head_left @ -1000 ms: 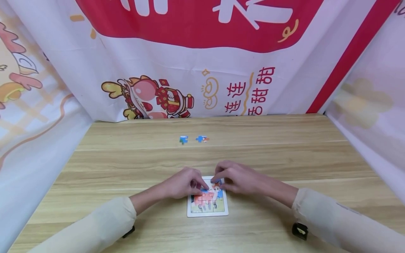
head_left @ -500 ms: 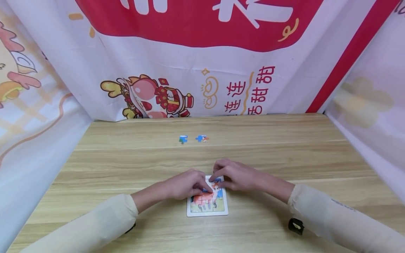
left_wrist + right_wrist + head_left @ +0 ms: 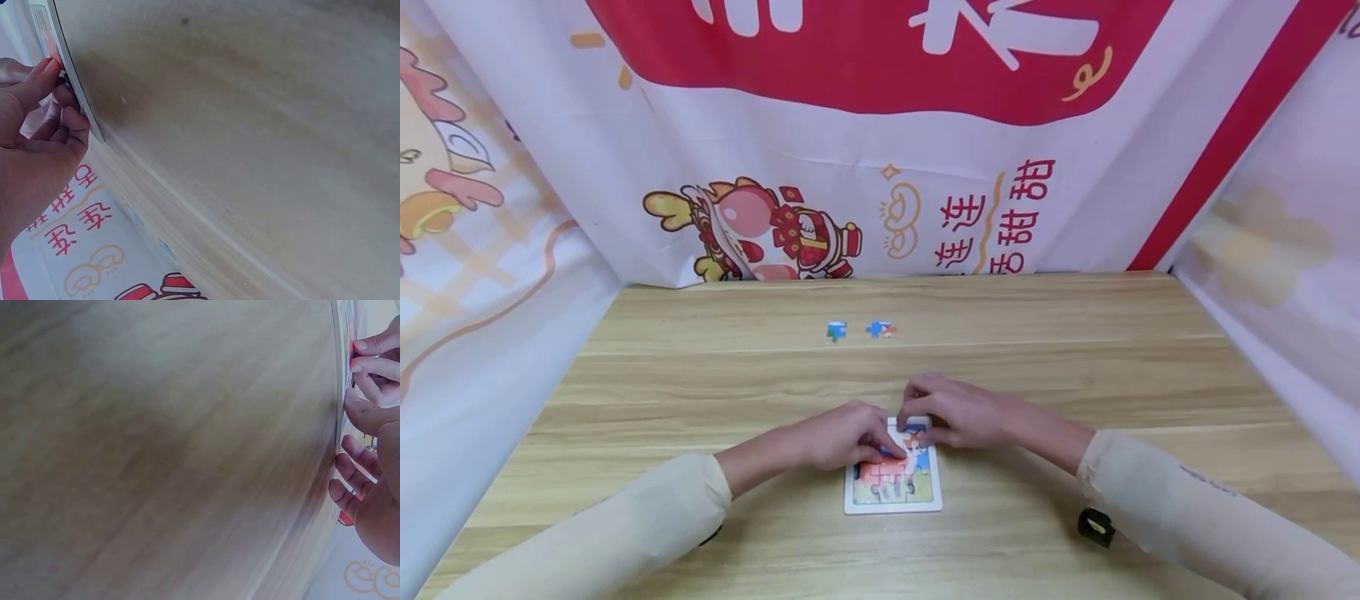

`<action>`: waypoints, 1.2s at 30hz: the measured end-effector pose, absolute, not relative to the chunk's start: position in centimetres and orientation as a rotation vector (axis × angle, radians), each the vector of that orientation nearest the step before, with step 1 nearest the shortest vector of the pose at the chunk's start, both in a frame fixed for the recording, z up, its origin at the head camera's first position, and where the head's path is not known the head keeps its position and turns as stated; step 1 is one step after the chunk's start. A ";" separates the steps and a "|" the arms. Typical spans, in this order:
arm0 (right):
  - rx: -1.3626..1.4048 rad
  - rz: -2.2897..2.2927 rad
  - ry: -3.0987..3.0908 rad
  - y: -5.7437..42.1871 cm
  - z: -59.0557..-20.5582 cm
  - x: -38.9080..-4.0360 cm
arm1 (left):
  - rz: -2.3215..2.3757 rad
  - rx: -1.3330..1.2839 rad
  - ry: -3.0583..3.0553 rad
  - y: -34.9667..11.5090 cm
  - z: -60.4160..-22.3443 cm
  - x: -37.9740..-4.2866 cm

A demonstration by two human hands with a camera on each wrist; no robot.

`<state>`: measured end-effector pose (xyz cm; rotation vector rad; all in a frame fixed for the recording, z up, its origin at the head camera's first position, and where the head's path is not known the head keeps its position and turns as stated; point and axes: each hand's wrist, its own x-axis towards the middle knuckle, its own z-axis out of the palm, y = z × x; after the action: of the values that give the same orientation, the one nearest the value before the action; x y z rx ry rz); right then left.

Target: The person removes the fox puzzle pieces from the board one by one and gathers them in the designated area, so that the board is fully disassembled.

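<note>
A jigsaw puzzle board [image 3: 848, 504] with a white rim lies on the table, showing an orange deer picture. My left hand [image 3: 850, 435] reaches over its upper left, thumb and index finger close together on the picture. In the right wrist view, a thin dark edge of a puzzle piece [image 3: 354, 375] shows at the fingertips of the left hand [image 3: 381, 365]. My right hand [image 3: 966, 412] spans the board's upper right corner, its thumb by the right rim and its bent index finger near the top. Its other fingers curl beyond the edge in the right wrist view.
Two loose puzzle pieces lie farther back, a blue and green one [image 3: 837, 331] and a blue and orange one [image 3: 881, 329]. Behind the wooden table [image 3: 1075, 350] hangs a printed cloth [image 3: 880, 150]. Cloth also closes in the left and right sides.
The left hand's fingertips have shifted slightly to the right across the board and now sit closer together. The right hand has moved only slightly. The board and loose pieces have stayed put.
</note>
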<state>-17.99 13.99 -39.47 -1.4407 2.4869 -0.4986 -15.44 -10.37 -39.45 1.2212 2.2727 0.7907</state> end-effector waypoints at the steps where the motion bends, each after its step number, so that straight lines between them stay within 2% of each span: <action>1: -1.443 -0.487 2.483 13.9 -39.4 -18.0 | 0.790 1.224 2.271 -10.4 -39.5 -15.5; 11: -1.477 -0.428 2.451 13.7 -39.0 -18.5 | 0.753 1.274 2.299 -10.3 -39.4 -15.5; 23: -1.521 -0.583 2.398 13.8 -39.1 -18.6 | 0.763 1.279 2.300 -10.5 -39.5 -15.2; 30: -1.351 -0.677 2.380 13.7 -38.5 -18.6 | 0.781 1.273 2.296 -10.6 -39.6 -15.1; 36: -1.319 -0.725 2.338 13.9 -37.9 -19.0 | 0.787 1.261 2.298 -10.7 -39.8 -15.2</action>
<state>-19.03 13.92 -37.91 -1.3193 2.3381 -0.7247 -15.17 -10.73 -39.76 1.2607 2.2978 0.7868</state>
